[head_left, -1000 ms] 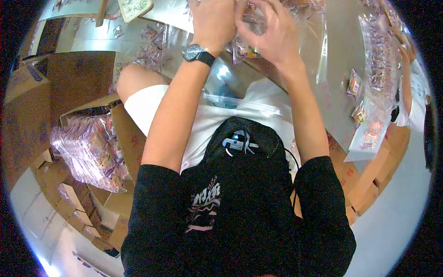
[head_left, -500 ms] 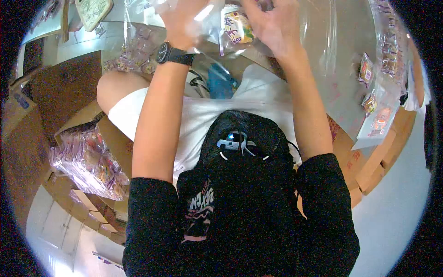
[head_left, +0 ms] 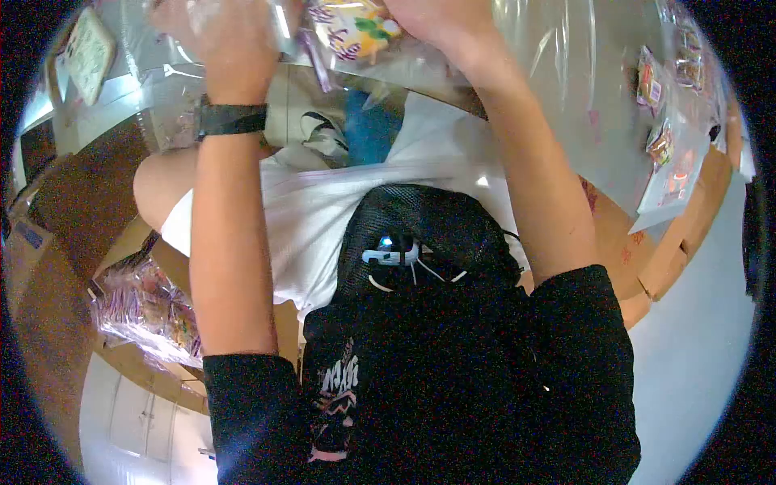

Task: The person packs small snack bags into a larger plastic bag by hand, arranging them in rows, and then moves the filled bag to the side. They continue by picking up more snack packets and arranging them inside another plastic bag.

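Observation:
My left hand (head_left: pixel 222 28), with a black watch strap (head_left: pixel 234 119) at the wrist, is at the top left behind or inside clear plastic film (head_left: pixel 182 71). Motion smears its fingers. At the top centre, a snack packet (head_left: pixel 356 28) with purple lettering and a yellow and green picture hangs over my lap. My right hand (head_left: pixel 449 20) grips the packet's right side; the top edge of the view cuts off its fingertips. Clear plastic also lies around the packet.
An open carton at the lower left holds many packed snack packets (head_left: pixel 149 311). On the right, loose packets (head_left: pixel 649 78) and a printed plastic bag (head_left: pixel 675 182) lie on the plastic-covered surface beside cardboard (head_left: pixel 622 234). A pale tray-like board (head_left: pixel 89 56) is at the upper left.
My left hand has moved left, away from my right. The packet and my right hand have shifted left and up in view. The camera has also turned a little.

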`<state>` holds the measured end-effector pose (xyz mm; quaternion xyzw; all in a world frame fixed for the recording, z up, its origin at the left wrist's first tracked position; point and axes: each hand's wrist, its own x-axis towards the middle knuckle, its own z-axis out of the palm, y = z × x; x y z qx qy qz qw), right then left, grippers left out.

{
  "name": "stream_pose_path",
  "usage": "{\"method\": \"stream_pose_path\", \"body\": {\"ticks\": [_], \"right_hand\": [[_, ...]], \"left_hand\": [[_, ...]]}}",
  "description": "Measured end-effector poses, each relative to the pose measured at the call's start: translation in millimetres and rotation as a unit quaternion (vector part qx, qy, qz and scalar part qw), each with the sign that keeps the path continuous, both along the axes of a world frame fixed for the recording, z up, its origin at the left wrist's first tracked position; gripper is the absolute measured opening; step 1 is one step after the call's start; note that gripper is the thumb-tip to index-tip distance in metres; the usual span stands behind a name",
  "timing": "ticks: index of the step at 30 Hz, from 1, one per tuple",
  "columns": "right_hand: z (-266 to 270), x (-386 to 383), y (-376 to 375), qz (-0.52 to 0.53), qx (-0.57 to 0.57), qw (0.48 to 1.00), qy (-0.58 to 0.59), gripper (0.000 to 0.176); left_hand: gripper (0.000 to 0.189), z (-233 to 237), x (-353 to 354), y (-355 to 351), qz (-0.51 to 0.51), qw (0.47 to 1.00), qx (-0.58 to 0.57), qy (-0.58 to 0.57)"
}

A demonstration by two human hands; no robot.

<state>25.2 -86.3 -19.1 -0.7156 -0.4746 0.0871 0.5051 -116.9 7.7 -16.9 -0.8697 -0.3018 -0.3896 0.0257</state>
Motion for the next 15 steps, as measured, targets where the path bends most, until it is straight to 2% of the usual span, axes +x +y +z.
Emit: {"method": "stream_pose_path", "body": {"ticks": [2, 3, 4, 5, 7, 8, 11, 14, 15], "right_hand": [[-3.0, -0.4, 0.3, 0.0, 0.016, 1.0, 0.022, 0.03], [-2.9, -0.7, 0.9, 0.001, 0.024, 0.999, 0.034, 0.03], [0.8, -0.3, 1.5, 0.027, 0.041, 0.998, 0.03, 0.031], [2.4, 0.9, 0.8, 0.031, 0.026, 0.998, 0.038, 0.032], [3.5, 3.1, -1.1, 0.041, 0.002, 0.998, 0.052, 0.032], [0.9, 2.0, -0.9, 0.034, 0.04, 0.997, 0.053, 0.033], [3.5, 0.4, -1.8, 0.039, 0.04, 0.995, 0.085, 0.033], [-15.6, 2.3, 6.1, 0.054, 0.12, 0.988, 0.077, 0.032], [-14.3, 0.5, 5.9, 0.053, 0.111, 0.989, 0.077, 0.032]], "left_hand": [[0.032, -10.5, 5.6, 29.1, -0.081, 0.975, 0.204, -0.017], [0.033, -15.3, 5.6, 21.3, -0.123, 0.991, 0.021, -0.051], [0.034, -19.0, 6.0, 12.4, -0.157, 0.963, -0.176, -0.128], [0.035, -14.9, 9.4, -0.5, -0.152, 0.908, -0.327, -0.215], [0.036, -15.3, 11.7, 6.3, -0.141, 0.947, -0.232, -0.175], [0.036, -7.4, 9.5, 4.2, -0.132, 0.924, -0.326, -0.152], [0.036, -3.0, 5.6, 3.0, -0.166, 0.927, -0.308, -0.137], [0.035, -16.5, 9.8, 10.4, -0.147, 0.944, -0.234, -0.178], [0.034, -12.0, 9.7, 4.7, -0.163, 0.927, -0.276, -0.194]]}}
